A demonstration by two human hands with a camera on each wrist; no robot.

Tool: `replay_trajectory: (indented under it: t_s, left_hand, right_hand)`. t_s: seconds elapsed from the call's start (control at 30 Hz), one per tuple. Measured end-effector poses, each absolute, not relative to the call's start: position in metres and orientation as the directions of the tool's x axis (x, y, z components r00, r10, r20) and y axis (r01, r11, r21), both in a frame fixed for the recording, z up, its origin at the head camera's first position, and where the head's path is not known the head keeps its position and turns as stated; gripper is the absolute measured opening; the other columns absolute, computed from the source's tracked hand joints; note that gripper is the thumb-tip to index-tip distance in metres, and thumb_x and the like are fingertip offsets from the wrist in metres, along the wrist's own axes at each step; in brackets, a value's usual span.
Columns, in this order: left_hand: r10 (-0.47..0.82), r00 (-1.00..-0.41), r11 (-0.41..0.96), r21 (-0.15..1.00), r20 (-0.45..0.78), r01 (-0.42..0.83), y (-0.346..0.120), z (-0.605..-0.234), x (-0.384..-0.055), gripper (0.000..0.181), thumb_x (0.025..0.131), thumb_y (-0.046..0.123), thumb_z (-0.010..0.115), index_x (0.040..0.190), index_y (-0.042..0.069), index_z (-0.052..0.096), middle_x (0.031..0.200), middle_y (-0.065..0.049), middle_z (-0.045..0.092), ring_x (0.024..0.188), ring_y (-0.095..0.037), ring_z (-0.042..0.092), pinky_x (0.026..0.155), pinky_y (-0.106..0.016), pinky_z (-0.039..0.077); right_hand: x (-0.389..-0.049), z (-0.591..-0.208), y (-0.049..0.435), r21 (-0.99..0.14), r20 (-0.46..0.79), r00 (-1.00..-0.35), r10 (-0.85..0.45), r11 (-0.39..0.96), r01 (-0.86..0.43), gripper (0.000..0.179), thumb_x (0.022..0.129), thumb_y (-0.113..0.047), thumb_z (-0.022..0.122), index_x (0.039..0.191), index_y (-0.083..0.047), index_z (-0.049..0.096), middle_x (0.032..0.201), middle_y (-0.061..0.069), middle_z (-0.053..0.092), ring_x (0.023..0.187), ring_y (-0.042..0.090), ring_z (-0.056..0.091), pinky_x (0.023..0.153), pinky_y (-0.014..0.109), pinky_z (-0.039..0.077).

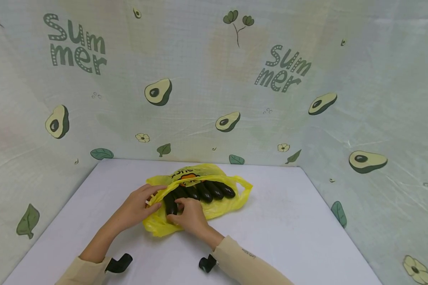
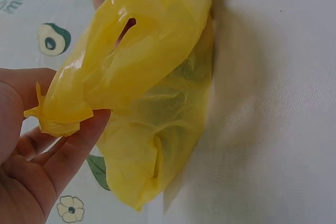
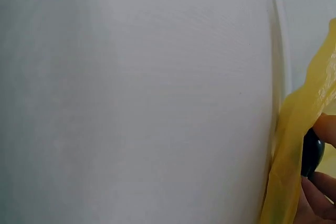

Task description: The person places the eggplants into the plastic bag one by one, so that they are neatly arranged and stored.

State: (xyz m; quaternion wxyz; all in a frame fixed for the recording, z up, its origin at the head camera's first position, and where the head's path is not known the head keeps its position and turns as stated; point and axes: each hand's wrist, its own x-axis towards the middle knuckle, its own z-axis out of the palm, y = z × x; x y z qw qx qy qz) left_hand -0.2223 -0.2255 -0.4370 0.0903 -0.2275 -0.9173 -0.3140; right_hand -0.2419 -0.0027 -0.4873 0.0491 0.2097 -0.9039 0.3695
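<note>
A yellow plastic bag [image 1: 221,208] lies on its side on the white table, its mouth facing me. Several glossy, dark eggplants [image 1: 204,192] rest side by side inside it. At the bag's left end, my left hand [image 1: 140,204] holds the edge by its handle; the left wrist view shows the gathered handle [image 2: 65,106] between thumb and fingers. My right hand [image 1: 190,215] reaches into the mouth and grips the leftmost eggplant [image 1: 170,204] between thumb and fingers. In the right wrist view, only part of that eggplant [image 3: 312,153] shows behind the yellow film.
The white table [image 1: 289,229] extends to both sides of the bag. A cloth [image 1: 199,59] printed with avocados and leaves hangs behind and along the sides. Black wrist mounts [image 1: 119,263] stick out by both sleeves.
</note>
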Motion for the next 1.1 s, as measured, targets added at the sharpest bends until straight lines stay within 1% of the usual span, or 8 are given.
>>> replay_trajectory:
  t_s: [0.13,0.37,0.5,0.63,0.77,0.87,0.97,1.1]
  left_hand:
    - [0.360,-0.879,0.700,0.532,0.314,0.477,-0.226,-0.438,-0.223,0.053,0.098,0.015,0.079,0.148,0.015,0.062,0.121,-0.001,0.066,0.093,-0.014,0.055,0.079,-0.029,0.056]
    - [0.362,-0.878,0.700,0.530,0.314,0.479,-0.228,-0.437,-0.222,0.053,0.097,0.015,0.079,0.147,0.015,0.063,0.121,-0.002,0.066,0.092,-0.014,0.054,0.078,-0.028,0.056]
    - [0.359,-0.877,0.705,0.523,0.319,0.479,-0.229,-0.437,-0.220,0.053,0.097,0.015,0.080,0.147,0.017,0.063,0.125,-0.003,0.066,0.096,-0.014,0.058,0.079,-0.029,0.057]
    - [0.354,-0.879,0.716,0.512,0.320,0.475,-0.232,-0.439,-0.220,0.055,0.097,0.015,0.080,0.148,0.018,0.062,0.127,-0.004,0.066,0.098,-0.015,0.061,0.079,-0.029,0.058]
    - [0.350,-0.885,0.728,0.504,0.308,0.464,-0.235,-0.440,-0.221,0.057,0.096,0.017,0.081,0.149,0.020,0.061,0.129,-0.005,0.066,0.095,-0.015,0.060,0.075,-0.026,0.057]
    - [0.349,-0.888,0.731,0.506,0.300,0.458,-0.238,-0.441,-0.221,0.057,0.097,0.020,0.081,0.150,0.021,0.061,0.131,-0.006,0.065,0.095,-0.015,0.061,0.075,-0.026,0.057]
    - [0.346,-0.891,0.726,0.518,0.292,0.452,-0.241,-0.442,-0.220,0.054,0.099,0.026,0.078,0.150,0.021,0.060,0.134,-0.005,0.065,0.099,-0.015,0.062,0.078,-0.026,0.058]
    - [0.326,-0.899,0.731,0.525,0.291,0.435,-0.248,-0.442,-0.218,0.050,0.104,0.038,0.070,0.150,0.020,0.060,0.137,-0.005,0.065,0.108,-0.020,0.066,0.085,-0.034,0.060]
  right_hand:
    - [-0.243,-0.487,-0.003,-0.647,0.226,-0.908,-0.353,0.642,-0.410,0.054,0.084,-0.036,0.092,0.126,-0.005,0.077,0.097,0.002,0.075,0.087,0.009,0.066,0.077,0.025,0.054]
    - [-0.242,-0.486,0.001,-0.644,0.207,-0.887,-0.413,0.625,-0.441,0.056,0.086,-0.033,0.091,0.131,-0.004,0.074,0.109,0.005,0.076,0.093,0.009,0.066,0.079,0.023,0.054]
    - [-0.239,-0.481,0.012,-0.685,0.202,-0.868,-0.453,0.568,-0.456,0.053,0.089,-0.026,0.088,0.134,-0.003,0.073,0.114,0.010,0.075,0.086,0.008,0.067,0.074,0.020,0.054]
    - [-0.239,-0.473,0.030,-0.712,0.210,-0.857,-0.470,0.527,-0.464,0.050,0.090,-0.022,0.087,0.133,-0.002,0.073,0.120,0.013,0.074,0.085,0.014,0.070,0.073,0.019,0.055]
    - [-0.239,-0.461,0.054,-0.703,0.216,-0.855,-0.472,0.532,-0.471,0.048,0.091,-0.021,0.085,0.134,-0.003,0.073,0.124,0.014,0.074,0.095,0.025,0.073,0.078,0.024,0.058]
    - [-0.238,-0.451,0.076,-0.700,0.218,-0.853,-0.474,0.533,-0.475,0.047,0.093,-0.020,0.084,0.135,-0.003,0.071,0.126,0.017,0.072,0.100,0.032,0.073,0.084,0.038,0.062]
    - [-0.239,-0.442,0.102,-0.684,0.230,-0.854,-0.466,0.547,-0.483,0.047,0.095,-0.019,0.082,0.137,-0.003,0.070,0.130,0.017,0.071,0.105,0.034,0.071,0.089,0.049,0.061]
    - [-0.240,-0.429,0.137,-0.630,0.248,-0.864,-0.438,0.604,-0.487,0.048,0.095,-0.021,0.082,0.140,-0.008,0.069,0.132,0.014,0.070,0.108,0.033,0.069,0.091,0.049,0.059]
